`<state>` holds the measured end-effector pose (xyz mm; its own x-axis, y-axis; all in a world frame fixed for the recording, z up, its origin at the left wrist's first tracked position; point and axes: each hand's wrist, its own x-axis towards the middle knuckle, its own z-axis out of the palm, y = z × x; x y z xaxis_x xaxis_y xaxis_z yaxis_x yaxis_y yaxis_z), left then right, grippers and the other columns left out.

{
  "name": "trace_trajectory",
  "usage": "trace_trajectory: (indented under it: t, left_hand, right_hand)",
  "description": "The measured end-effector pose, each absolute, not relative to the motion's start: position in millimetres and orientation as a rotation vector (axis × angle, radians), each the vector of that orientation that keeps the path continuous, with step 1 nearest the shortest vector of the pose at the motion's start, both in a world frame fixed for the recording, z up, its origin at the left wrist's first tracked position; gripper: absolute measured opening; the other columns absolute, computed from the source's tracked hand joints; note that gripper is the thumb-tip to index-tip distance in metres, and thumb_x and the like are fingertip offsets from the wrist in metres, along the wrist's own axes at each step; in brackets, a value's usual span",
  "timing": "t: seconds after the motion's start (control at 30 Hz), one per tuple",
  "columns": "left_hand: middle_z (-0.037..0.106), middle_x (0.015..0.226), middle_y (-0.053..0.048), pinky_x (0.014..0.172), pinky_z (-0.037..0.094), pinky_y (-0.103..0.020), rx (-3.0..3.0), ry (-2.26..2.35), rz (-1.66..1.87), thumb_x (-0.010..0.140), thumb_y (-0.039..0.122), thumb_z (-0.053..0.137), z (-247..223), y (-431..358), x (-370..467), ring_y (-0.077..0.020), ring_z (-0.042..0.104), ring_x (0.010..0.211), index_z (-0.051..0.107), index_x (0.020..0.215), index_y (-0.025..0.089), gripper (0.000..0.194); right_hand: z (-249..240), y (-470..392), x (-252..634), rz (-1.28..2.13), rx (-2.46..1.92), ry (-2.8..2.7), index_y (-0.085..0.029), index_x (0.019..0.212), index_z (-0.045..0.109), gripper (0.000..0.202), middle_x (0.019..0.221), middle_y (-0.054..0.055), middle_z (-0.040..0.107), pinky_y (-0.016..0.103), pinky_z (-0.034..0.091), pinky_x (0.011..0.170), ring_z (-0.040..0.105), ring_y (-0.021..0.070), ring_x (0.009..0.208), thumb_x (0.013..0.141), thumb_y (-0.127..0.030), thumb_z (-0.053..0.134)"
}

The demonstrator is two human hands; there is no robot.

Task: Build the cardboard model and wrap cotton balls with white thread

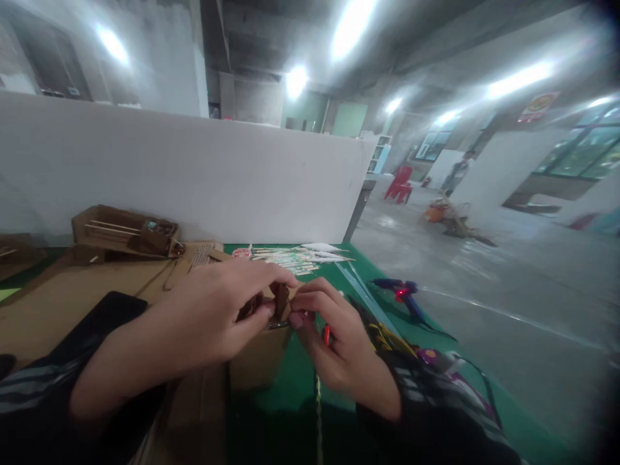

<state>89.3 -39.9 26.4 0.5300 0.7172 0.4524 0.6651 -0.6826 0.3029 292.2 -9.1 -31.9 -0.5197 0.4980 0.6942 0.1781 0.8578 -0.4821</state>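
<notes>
— Where, the small brown piece (281, 300)?
— Pinched between both: left hand (213, 316) closed on it from the left, right hand (334, 342) closed on its right edge. Upright, long axis vertical, just above the cardboard box (259, 361) on the green surface (295, 381).
— Look?
— Dark brown, thin, wood-like; detail blurred.

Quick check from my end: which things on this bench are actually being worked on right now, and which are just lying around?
In hand:
- small dark brown wooden piece, pinched by left hand and right hand
- red-handled tool in right hand

Lying about:
- blue glue gun
- bundle of pale thin sticks
- open brown cardboard tray
</notes>
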Motion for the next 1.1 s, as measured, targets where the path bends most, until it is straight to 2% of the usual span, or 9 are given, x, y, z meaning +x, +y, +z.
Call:
trace_trajectory:
  t: [0.13, 0.37, 0.7, 1.1]
  left_hand:
    - [0.068, 0.089, 0.003, 0.077, 0.046, -0.026, 2.650, 1.214, 0.859, 0.088, 0.014, 0.053, 26.3, -38.7, 89.5, -0.0148, 0.061, 0.076, 0.059, 0.114, 0.029, 0.031]
    - [0.067, 0.086, 0.005, 0.075, 0.045, -0.025, 2.637, 1.228, 0.859, 0.087, 0.014, 0.054, 26.5, -40.7, 90.4, -0.0138, 0.060, 0.072, 0.060, 0.113, 0.029, 0.030]
    - [0.070, 0.090, 0.005, 0.084, 0.045, -0.029, 2.656, 1.229, 0.856, 0.086, 0.013, 0.055, 26.8, -40.4, 88.4, -0.0150, 0.062, 0.077, 0.060, 0.116, 0.030, 0.034]
    - [0.070, 0.092, 0.009, 0.074, 0.044, -0.023, 2.629, 1.268, 0.799, 0.087, 0.014, 0.055, 28.1, -42.8, 88.7, -0.0113, 0.062, 0.077, 0.057, 0.121, 0.035, 0.039]
  right_hand:
    - [-32.2, -9.0, 292.4, 0.431, -0.502, -2.116, -0.022, 0.097, 0.056, 0.015, 0.095, 0.006, 0.055, 0.041, 0.049, 0.078, 0.056, 0.0205, 0.087, 0.091, -0.011, 0.050]
    - [-32.5, -8.4, 293.3, 0.443, -0.500, -2.124, -0.021, 0.097, 0.056, 0.015, 0.095, 0.006, 0.054, 0.038, 0.048, 0.077, 0.056, 0.0191, 0.088, 0.091, -0.009, 0.050]
    - [-30.5, -9.7, 293.8, 0.421, -0.517, -2.130, -0.020, 0.094, 0.057, 0.013, 0.094, 0.006, 0.055, 0.038, 0.047, 0.077, 0.055, 0.0189, 0.087, 0.091, -0.010, 0.050]
    - [-28.6, -9.8, 294.5, 0.414, -0.507, -2.136, -0.018, 0.093, 0.059, 0.012, 0.092, 0.005, 0.054, 0.035, 0.046, 0.076, 0.054, 0.0173, 0.084, 0.092, -0.010, 0.049]
